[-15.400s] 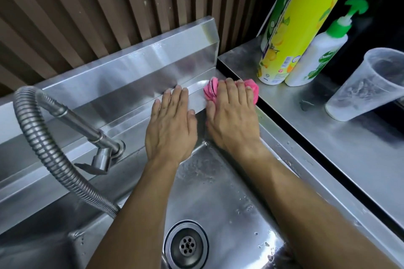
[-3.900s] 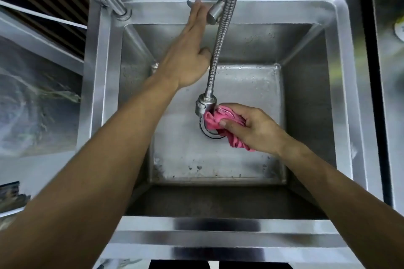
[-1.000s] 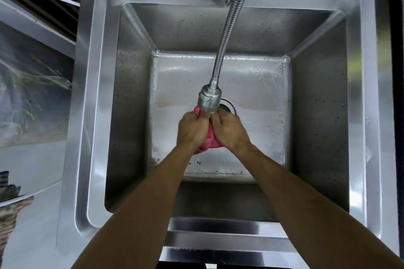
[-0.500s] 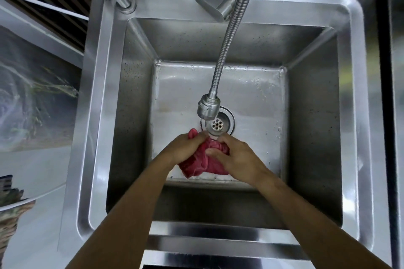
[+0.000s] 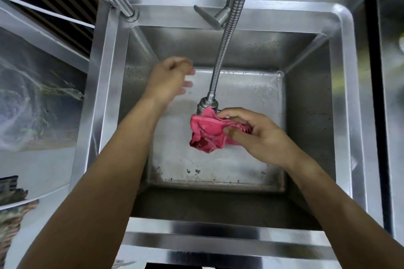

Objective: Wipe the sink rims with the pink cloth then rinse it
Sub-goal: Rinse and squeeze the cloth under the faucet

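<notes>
L hand [image 5: 168, 81] off cloth [image 5: 207, 133] now

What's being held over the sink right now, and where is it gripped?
The right hand pinches the pink cloth by its bunched right side, just under the hose nozzle. The left hand holds nothing.

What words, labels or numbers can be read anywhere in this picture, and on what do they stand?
None can be read.
The sink, the hose tap and the pink cloth held by the right hand bear no writing.
The left hand holds nothing.
The sheet at the left shows only a blurred picture; no letters can be made out.
</notes>
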